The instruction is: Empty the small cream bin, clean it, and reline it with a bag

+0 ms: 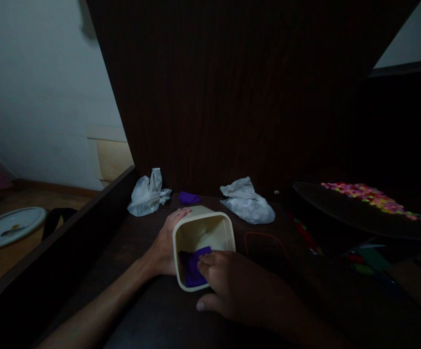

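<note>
Centre of the dark worktop (137, 320): cream container (213, 232), tilted, with its rounded-square mouth turned toward the viewer. Within, along the lower-left part of the inner wall: purple cloth (192, 272), creased, partly covered by fingers.

Left hand (165, 242): clasped round the container's left side, with fingers along the outer wall and up toward its top. Right hand (234, 286): fingers reaching over the rim at lower right and touching the purple cloth, thumb outside, below the mouth. Cannot tell from this view whether pinching the cloth or only pressing on it.

Far edge of the worktop, from left to right: knotted translucent plastic bag (145, 198) near the far left corner; folded purple piece (189, 198) lying flat, just beside that bag and behind the container; second plastic bag (250, 203), slumped, right of the container. Nearer than the second bag, to the right of the container: thin reddish loop (264, 234), in part lost in shadow.

Along the left edge: raised dark side board (94, 208). Behind the far edge: tall dark wooden panel (210, 97). Right of the worktop: dark curved surface (319, 196) bearing a scatter of small multicoloured pieces (372, 198), with red items (304, 235) and a green item (375, 258) lower down, too dim to identify.

Beyond the side board: round white lid-like object (30, 217) above wooden flooring, and pale wall (43, 87) with a beige panel (115, 159).
</note>
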Motion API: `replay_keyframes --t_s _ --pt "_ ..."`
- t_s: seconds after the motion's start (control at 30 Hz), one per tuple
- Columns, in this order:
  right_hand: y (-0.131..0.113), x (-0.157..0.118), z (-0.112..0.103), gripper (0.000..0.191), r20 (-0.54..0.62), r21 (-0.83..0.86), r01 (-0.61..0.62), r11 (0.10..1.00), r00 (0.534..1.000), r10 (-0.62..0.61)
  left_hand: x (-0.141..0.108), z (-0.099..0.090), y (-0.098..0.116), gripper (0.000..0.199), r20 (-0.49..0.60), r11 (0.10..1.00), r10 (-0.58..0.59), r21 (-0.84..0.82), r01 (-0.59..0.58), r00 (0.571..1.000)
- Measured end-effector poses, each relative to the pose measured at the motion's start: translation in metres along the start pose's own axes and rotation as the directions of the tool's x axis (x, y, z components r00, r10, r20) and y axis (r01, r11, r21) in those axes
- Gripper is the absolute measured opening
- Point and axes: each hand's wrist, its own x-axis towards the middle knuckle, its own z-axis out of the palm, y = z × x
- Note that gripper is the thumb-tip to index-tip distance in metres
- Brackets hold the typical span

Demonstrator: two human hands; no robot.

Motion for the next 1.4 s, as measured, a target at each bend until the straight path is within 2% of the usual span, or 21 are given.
replay_keyframes --t_s 0.1,0.27,0.4,0.6,0.7,0.83,1.0,1.1,1.17,1.23,1.3,1.4 --pt "0.0 0.0 -0.001 0.036 0.026 -0.06 -0.03 0.998 0.999 0.031 0.001 0.0 0.001 0.132 0.021 1.0 0.007 0.013 -0.007 1.0" --pt "-0.002 0.014 0.004 0.06 0.07 -0.104 -0.074 0.992 0.994 0.081 0.003 -0.001 0.003 0.129 0.04 0.999 0.047 -0.001 -0.047 0.998" --pt "0.002 0.023 0.01 0.07 0.027 -0.101 -0.032 0.994 0.999 0.035 0.003 -0.002 0.004 0.132 0.03 1.0 0.028 -0.001 -0.028 0.999" --pt "0.01 0.014 0.008 0.044 -0.072 -0.056 0.06 0.997 0.995 -0.064 0.003 -0.001 0.003 0.136 0.022 1.0 0.019 0.008 -0.02 1.0" --pt "0.011 0.01 0.005 0.034 -0.053 -0.076 0.053 0.996 0.997 -0.057 0.003 -0.001 0.003 0.132 0.018 1.0 0.021 -0.005 -0.021 1.0" --pt "0.013 0.005 0.0 0.011 -0.04 -0.124 0.068 0.99 0.996 -0.074 0.004 -0.002 0.004 0.126 0.038 0.999 0.036 -0.006 -0.036 0.999" --pt "0.011 0.002 -0.001 0.012 -0.079 -0.12 0.097 0.988 0.991 -0.107 0.005 -0.001 0.005 0.128 0.028 0.999 0.037 -0.004 -0.037 0.999" --pt "0.009 0.004 -0.001 0.01 -0.228 -0.042 0.065 0.997 0.971 -0.073 0.003 0.0 0.004 0.128 0.021 1.0 0.03 -0.008 -0.03 0.999" --pt "0.008 0.006 -0.002 0.006 -0.381 0.07 0.005 0.998 0.924 0.022 0.002 -0.001 0.003 0.129 0.014 1.0 0.007 -0.003 -0.007 1.0" --pt "0.008 0.008 -0.005 0.006 -0.479 0.22 -0.023 0.975 0.868 0.129 0.001 -0.001 0.003 0.13 0.011 1.0 -0.008 0.003 0.008 1.0" --pt "0.01 0.011 -0.01 0.009 -0.499 0.374 0.009 0.927 0.845 0.193 0.001 -0.001 0.003 0.13 0.014 1.0 -0.01 0.0 0.01 1.0" --pt "0.014 0.012 -0.016 0.012 -0.469 0.522 0.101 0.847 0.863 0.186 0.001 0.0 0.003 0.131 0.005 1.0 -0.005 -0.011 0.005 1.0"
